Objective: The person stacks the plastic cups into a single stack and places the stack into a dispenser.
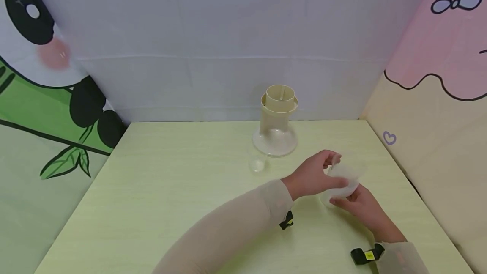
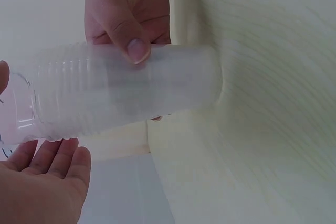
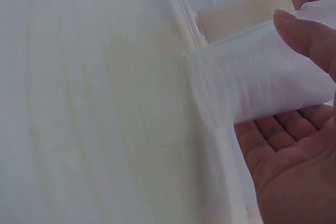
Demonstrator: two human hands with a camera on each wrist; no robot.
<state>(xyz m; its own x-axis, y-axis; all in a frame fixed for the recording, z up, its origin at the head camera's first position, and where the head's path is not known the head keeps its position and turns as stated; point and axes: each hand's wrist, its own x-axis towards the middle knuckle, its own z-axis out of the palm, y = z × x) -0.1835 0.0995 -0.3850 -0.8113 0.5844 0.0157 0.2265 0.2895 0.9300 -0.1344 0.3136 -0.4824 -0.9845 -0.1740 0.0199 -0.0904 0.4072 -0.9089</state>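
Right hand (image 1: 363,208) is gripping kinda frosty, tapered plastic cups (image 2: 173,80), left hand (image 1: 313,174) is holding onto their stacked, ridgy rims.

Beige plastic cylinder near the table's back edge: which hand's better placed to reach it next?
Probably the left hand: in the head view it's nearer the beige plastic cylinder. The right hand is farther off and grips the whitish translucent plastic cup stack by its body.
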